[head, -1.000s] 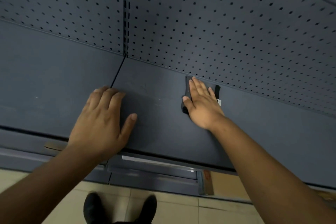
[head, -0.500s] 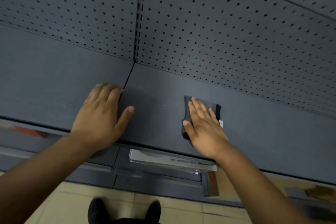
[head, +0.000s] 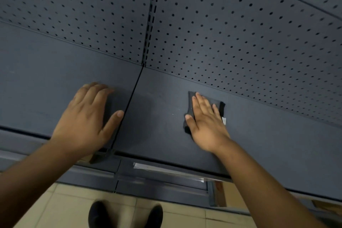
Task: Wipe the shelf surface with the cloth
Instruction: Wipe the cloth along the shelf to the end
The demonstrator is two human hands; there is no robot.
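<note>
wipe underway | my right hand (head: 207,124) pressed cloth (head: 221,106) flat on shelf (head: 277,135) | left hand (head: 83,116) flat, holding nothing | right stretch apparently left

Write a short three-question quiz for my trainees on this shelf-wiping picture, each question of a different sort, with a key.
1. True or false: the right hand lies flat on the dark cloth, fingers straight.
2. Which side of the seam between the two shelf panels is the cloth on? A) left B) right C) across it
3. Fill in: the left hand rests on the shelf holding ____.

Key
1. True.
2. B: the cloth lies on the right panel, apart from the seam.
3. Nothing: its fingers are spread on the bare panel left of the seam.
</note>
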